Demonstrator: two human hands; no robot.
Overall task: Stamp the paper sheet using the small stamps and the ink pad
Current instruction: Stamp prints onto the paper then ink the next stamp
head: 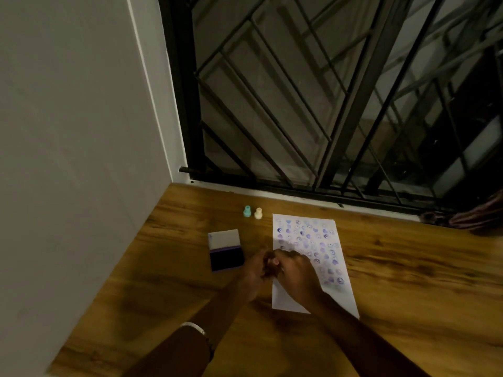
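A white paper sheet (324,240) lies on the wooden table, covered with several purple stamp marks. Left of it sits the open ink pad (226,258), dark pad toward me, lid flipped back. A teal stamp (247,211) and a cream stamp (258,213) stand upright beyond the pad, near the window. My left hand (255,273) and my right hand (295,273) meet at the sheet's left edge, fingers curled together around something small and pale (273,262); blur hides what it is. My right hand covers the sheet's lower left part.
A grey wall runs along the table's left side. A black window grille (326,104) stands behind the table's far edge. A dark brownish object (479,216) lies at the far right by the window. Bare wood (408,268) stretches right of the sheet.
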